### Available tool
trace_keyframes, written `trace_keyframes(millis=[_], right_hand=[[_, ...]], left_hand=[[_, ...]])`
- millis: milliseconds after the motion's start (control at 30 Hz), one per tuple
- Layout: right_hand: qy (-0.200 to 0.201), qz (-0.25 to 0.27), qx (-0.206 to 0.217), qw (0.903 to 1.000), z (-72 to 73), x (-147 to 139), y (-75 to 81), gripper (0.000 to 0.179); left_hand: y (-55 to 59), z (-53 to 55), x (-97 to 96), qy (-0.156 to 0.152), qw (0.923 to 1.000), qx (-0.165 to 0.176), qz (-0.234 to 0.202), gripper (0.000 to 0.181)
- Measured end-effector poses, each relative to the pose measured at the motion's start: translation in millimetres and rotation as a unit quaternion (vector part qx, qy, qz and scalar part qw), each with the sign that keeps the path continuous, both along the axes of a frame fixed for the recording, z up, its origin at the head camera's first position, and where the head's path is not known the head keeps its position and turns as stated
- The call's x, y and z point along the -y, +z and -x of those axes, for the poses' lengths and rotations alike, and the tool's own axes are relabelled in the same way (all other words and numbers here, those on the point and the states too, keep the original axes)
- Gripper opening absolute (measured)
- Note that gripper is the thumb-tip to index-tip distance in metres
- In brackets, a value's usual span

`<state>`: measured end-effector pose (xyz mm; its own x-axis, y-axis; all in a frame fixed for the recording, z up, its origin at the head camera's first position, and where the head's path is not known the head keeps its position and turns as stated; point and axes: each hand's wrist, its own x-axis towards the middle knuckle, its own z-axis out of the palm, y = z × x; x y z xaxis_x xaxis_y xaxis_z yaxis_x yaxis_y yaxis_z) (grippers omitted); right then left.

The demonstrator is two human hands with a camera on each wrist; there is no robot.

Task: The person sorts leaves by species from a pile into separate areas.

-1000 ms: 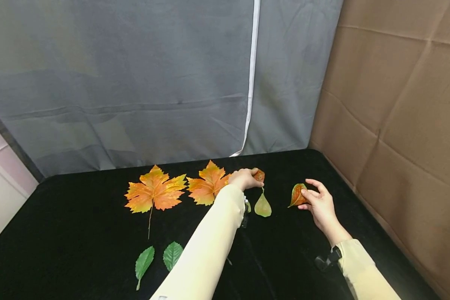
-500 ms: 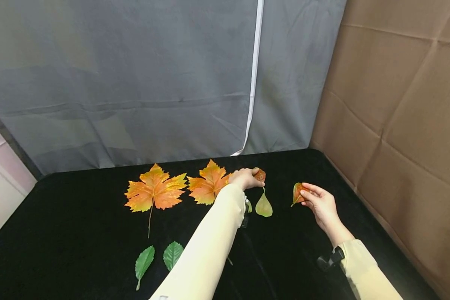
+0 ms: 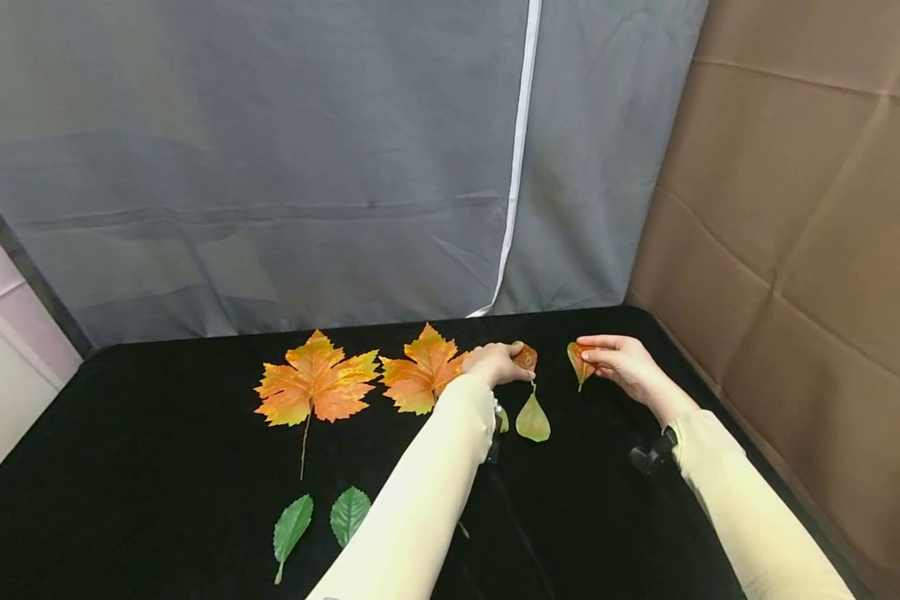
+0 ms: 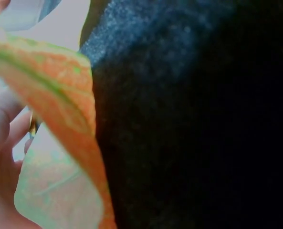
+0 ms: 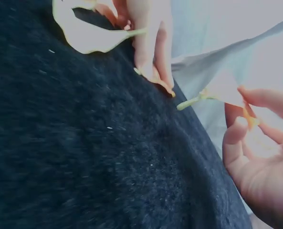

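Note:
In the head view my left hand (image 3: 495,365) is at the back of the table, fingers around a small orange-red leaf (image 3: 526,357). That leaf lies low over the black cloth, as the right wrist view shows with the left fingers (image 5: 146,52) at its edge. A yellow-green leaf (image 3: 533,419) lies just in front of it, and part of another pale leaf (image 3: 502,418) shows beside the left wrist. To the right, my right hand (image 3: 626,367) pinches a second orange-red leaf with green edges (image 3: 579,363), stem pointing down, raised above the cloth in the right wrist view.
Two large orange maple leaves (image 3: 318,385) (image 3: 420,373) lie at the back left. Nearer me are two green serrated leaves (image 3: 292,529) (image 3: 348,512), one partly hidden by my left sleeve. A grey curtain (image 3: 307,167) closes the back, a brown one (image 3: 810,250) the right side.
My right hand has carried its leaf leftward and back, closer to the left hand, and the leaf's stem has turned downward. The left hand stays with its leaf; the view shifts slightly.

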<state>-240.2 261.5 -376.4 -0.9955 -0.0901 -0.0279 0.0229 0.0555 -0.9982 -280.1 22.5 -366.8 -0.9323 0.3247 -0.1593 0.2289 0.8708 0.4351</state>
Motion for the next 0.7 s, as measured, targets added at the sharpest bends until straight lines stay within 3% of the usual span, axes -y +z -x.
trace_keyframes(millis=[100, 267, 433, 567, 700], right_hand=[[0.011, -0.049, 0.002, 0.9987, 12.7, 2, -1.6, 0.04], [0.032, -0.12, -0.029, 0.9919, 29.6, 8, -6.4, 0.043], [0.013, -0.159, -0.072, 0.9846, 41.8, 12, -14.0, 0.04], [-0.023, -0.221, -0.126, 0.9669, 47.2, 16, -22.1, 0.034], [-0.05, -0.289, -0.171, 0.9405, 52.2, 18, -29.2, 0.029]], left_hand=[[-0.3, 0.1, -0.3, 0.0, 1.0, 0.003, 0.001, 0.071], [-1.2, 2.3, -0.1, -0.003, 1.0, 0.001, 0.004, 0.071], [-3.5, 4.8, -0.9, 0.0, 0.9999, 0.001, 0.012, 0.072], [-4.9, 4.8, -2.3, -0.002, 0.9998, 0.0, 0.018, 0.072], [-4.5, 3.8, -2.7, -0.002, 0.9998, -0.006, 0.021, 0.071]])
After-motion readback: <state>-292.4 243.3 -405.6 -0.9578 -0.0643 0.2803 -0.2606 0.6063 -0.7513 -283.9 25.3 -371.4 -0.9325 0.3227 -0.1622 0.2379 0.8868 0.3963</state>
